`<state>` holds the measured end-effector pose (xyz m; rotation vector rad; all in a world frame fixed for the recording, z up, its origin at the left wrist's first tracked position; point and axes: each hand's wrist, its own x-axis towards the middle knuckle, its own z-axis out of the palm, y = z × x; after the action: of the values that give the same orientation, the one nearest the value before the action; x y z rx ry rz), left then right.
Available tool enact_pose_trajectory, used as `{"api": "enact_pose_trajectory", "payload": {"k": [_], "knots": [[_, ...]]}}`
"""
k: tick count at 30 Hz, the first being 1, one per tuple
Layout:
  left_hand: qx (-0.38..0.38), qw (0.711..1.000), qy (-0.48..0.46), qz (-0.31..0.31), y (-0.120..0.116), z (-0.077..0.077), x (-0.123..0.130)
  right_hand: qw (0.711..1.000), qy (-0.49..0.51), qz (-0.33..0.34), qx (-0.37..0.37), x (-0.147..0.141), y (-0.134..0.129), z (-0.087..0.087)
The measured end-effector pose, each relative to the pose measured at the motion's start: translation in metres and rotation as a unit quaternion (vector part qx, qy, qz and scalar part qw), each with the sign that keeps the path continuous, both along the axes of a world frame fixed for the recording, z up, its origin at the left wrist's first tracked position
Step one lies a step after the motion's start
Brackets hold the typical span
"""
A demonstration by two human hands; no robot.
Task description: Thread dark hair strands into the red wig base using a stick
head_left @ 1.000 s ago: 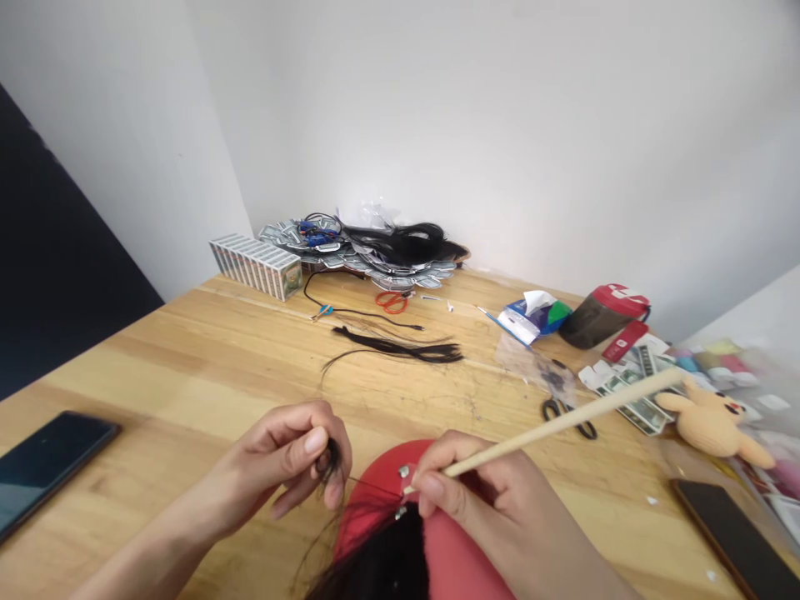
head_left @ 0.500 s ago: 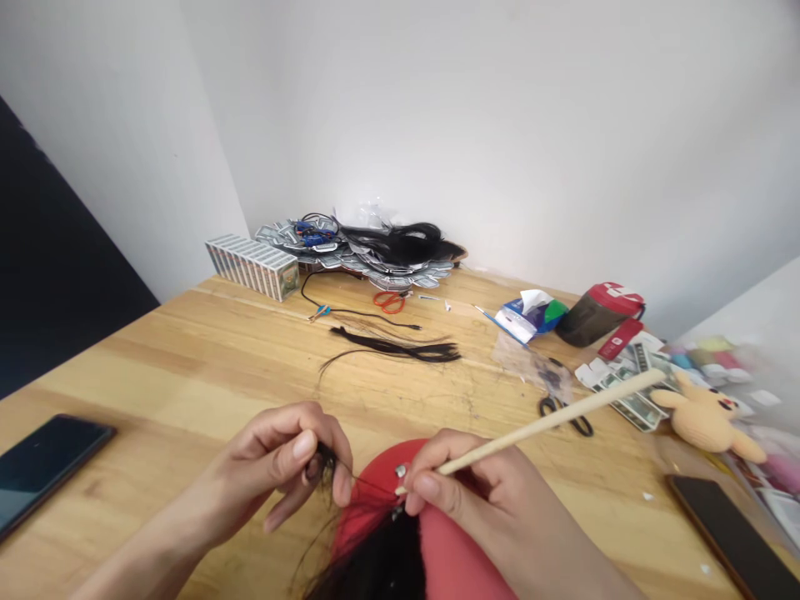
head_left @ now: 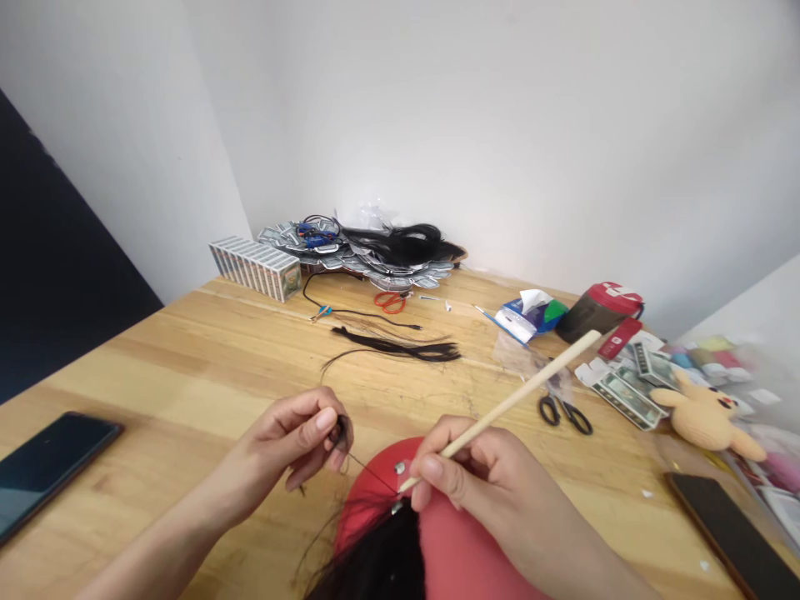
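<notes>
Low in the head view is a red rounded form (head_left: 375, 471) with a pinkish covering and long black hair (head_left: 375, 558) lying over its near side. Small shiny pins (head_left: 399, 468) stick in its top. My right hand (head_left: 481, 475) is closed round a pale wooden stick (head_left: 525, 392), pen-like, its lower tip touching the form by the hair's edge. A needle or hook at that tip is too small to make out. To the left, my left hand (head_left: 306, 437) pinches a small bunch of dark hair, from which a thin strand runs taut to the stick's tip.
A hank of black hair (head_left: 400, 343) lies mid-table, with red-handled scissors (head_left: 391, 302) behind it. Black scissors (head_left: 566, 414), a tissue pack (head_left: 531, 317), a dark jar (head_left: 600, 312) and a plush toy (head_left: 706, 417) are at right. Phones (head_left: 53, 467) flank both sides.
The stick has swung more upright, its upper end moving left. My left hand has moved slightly up and right, and the strand between the hands looks tauter.
</notes>
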<state>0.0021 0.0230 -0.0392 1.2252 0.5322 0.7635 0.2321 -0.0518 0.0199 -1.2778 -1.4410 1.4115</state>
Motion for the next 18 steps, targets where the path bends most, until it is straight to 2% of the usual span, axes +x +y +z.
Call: {"api": "enact_pose_trajectory", "payload": {"k": [9,18], "knots": [[0.027,0.999,0.041,-0.019,0.0023,-0.0028,0.0027,1.0,-0.003,-0.016,-0.007,-0.0011,-0.0006,-0.0033],[0.027,0.997,0.065,-0.034,0.0028,0.0011,0.002,0.999,-0.01,-0.028,-0.017,-0.0034,-0.0003,-0.0011]]}}
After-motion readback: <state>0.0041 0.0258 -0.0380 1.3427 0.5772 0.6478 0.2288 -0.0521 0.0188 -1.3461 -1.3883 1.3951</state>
